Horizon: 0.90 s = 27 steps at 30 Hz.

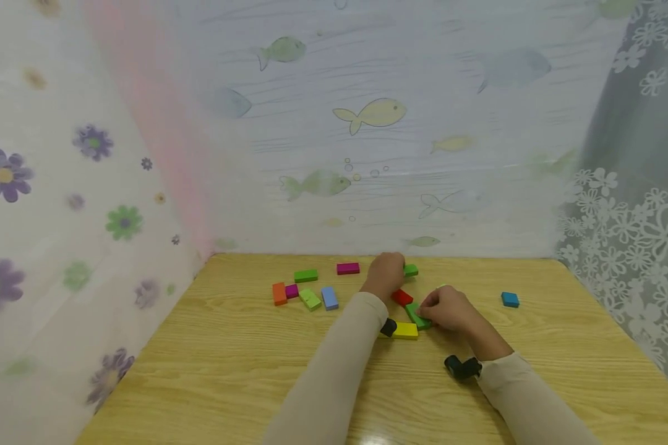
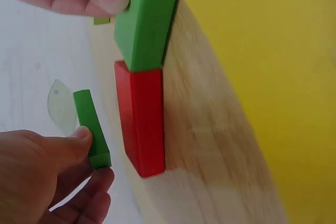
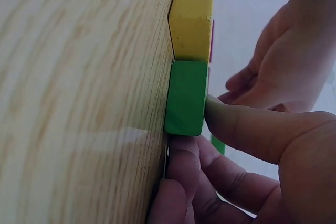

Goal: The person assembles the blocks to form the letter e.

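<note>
My left hand [image 1: 386,273] is near the far side of the table and pinches a green block [image 2: 90,124] between thumb and fingers. Closer in, my right hand [image 1: 451,309] grips another green block [image 3: 186,98] lying on the table, thumb on its top and fingers along its side. One end of that block lies by a red block [image 1: 402,297], and they appear to touch in the left wrist view. At its near end is a yellow block [image 1: 405,331], partly hidden by the left wrist camera.
Left of the hands lie an orange block [image 1: 279,293], a small magenta block [image 1: 292,291], a lime block [image 1: 310,300], a light blue block [image 1: 329,298], a green block [image 1: 305,275] and a long magenta block [image 1: 347,269]. A blue block [image 1: 509,300] sits far right. Patterned curtains surround the table [image 1: 211,371].
</note>
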Motion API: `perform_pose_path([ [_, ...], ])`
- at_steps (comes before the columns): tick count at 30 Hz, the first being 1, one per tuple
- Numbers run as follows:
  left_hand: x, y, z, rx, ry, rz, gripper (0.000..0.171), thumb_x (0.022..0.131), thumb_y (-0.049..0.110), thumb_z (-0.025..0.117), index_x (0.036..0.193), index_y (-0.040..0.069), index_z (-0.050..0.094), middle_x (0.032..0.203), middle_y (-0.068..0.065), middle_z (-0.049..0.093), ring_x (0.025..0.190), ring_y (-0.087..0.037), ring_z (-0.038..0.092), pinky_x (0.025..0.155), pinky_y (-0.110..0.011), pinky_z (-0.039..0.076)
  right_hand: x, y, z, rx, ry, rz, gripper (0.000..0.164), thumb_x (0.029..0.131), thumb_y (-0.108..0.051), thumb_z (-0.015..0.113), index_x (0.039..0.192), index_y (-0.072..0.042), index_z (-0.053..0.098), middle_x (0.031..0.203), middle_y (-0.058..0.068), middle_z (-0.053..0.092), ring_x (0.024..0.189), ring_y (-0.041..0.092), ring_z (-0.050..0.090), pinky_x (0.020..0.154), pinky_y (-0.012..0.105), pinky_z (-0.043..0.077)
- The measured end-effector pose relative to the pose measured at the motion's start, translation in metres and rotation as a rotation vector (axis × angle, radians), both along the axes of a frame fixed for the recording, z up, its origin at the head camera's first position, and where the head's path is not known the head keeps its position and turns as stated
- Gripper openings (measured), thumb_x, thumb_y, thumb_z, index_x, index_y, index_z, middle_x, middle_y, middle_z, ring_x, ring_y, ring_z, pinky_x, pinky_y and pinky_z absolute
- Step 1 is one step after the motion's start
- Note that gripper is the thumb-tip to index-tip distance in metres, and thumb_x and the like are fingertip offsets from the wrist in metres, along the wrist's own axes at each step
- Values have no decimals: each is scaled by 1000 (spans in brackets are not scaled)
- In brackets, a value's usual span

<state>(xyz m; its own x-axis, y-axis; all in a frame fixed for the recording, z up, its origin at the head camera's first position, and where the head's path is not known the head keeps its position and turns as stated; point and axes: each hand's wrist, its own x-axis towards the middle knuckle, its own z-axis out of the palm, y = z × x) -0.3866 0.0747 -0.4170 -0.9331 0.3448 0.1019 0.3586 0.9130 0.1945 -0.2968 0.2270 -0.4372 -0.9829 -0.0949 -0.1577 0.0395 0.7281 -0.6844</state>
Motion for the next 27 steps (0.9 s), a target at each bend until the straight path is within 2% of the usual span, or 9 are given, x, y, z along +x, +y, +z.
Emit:
perform_pose_path([
  [4, -1, -10, 3, -25, 13, -36, 8, 103, 13, 64, 100, 11, 71, 92, 1, 70, 81, -14, 58, 78, -24, 51, 2, 0, 1, 2, 7, 10, 20, 96, -24, 73, 102, -5, 77, 83, 5, 68, 70, 18, 61, 62, 30, 52],
  [9, -4, -25, 0, -64, 49, -93, 11, 103, 15, 65, 106, 10, 75, 99, 0, 73, 88, -16, 61, 87, -26, 52, 3, 0, 2, 11, 19, 18, 21, 96, -24, 73, 103, -4, 77, 82, 6, 68, 69, 18, 61, 60, 30, 51],
  [14, -9, -44, -6, 20, -5, -121, 16, 104, 11, 62, 112, 8, 75, 109, -1, 74, 96, -16, 63, 97, -28, 52, 4, 0, 2, 5, 24, 21, 22, 96, -24, 73, 103, -4, 77, 83, 6, 68, 70, 18, 61, 61, 30, 51],
  [17, -11, -54, -8, 72, -46, -129, 18, 104, 8, 60, 113, 8, 75, 112, -1, 74, 97, -16, 63, 98, -29, 52, 4, -1, 3, 8, 28, 29, 22, 97, -24, 73, 104, -3, 77, 83, 5, 68, 70, 18, 61, 61, 30, 52],
  [19, -12, -60, -8, 75, -54, -139, 17, 104, 7, 60, 112, 7, 75, 111, -1, 74, 97, -16, 62, 98, -30, 53, 4, 0, 3, 14, 31, 31, 22, 97, -24, 73, 104, -3, 77, 84, 5, 68, 70, 17, 61, 61, 30, 52],
  [24, -15, -71, -10, 18, -18, -165, 18, 103, 6, 59, 109, 7, 76, 107, -1, 74, 93, -17, 62, 97, -30, 53, 5, 0, 2, 23, 36, 32, 21, 97, -24, 73, 104, -4, 77, 85, 5, 69, 71, 17, 60, 61, 30, 51],
  [27, -13, -77, -9, 3, -12, -178, 22, 105, 6, 56, 111, 7, 77, 109, -2, 75, 94, -17, 62, 98, -29, 53, 5, 0, 2, 27, 35, 34, 21, 97, -23, 72, 103, -4, 77, 86, 5, 69, 71, 17, 60, 61, 30, 51],
])
